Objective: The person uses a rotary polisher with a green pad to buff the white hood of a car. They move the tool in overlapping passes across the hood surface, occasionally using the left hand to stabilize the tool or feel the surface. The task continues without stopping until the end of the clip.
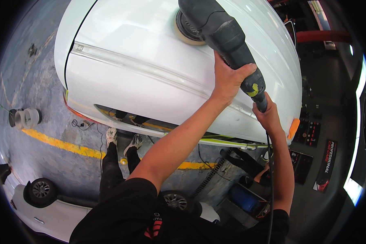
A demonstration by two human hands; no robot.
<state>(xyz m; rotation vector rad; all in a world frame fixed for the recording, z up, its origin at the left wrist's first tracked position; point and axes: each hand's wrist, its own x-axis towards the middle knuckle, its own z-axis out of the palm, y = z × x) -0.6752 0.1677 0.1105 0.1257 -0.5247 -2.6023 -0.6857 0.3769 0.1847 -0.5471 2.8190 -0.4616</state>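
A black power polisher (227, 38) slants across the upper middle of the head view. Its round pad (186, 32) rests against the white car's roof (146, 30), though the contact edge is partly hidden by the tool. My left hand (227, 79) is wrapped around the tool's body from the left, thumb over the top. Farther back, my right hand (268, 116) grips the handle's tail end, where the black cord (269, 175) leaves it and hangs down along my right forearm. A yellow-green patch marks the handle between both hands.
An orange cloth (293, 129) lies at the car's right edge. Clear buckets (27, 118) stand on the floor at left. Behind me is another car (53, 219); a co-worker (250, 164) is low at right, near a blue drum (243, 198). Cables cross the floor beside a yellow line (63, 142).
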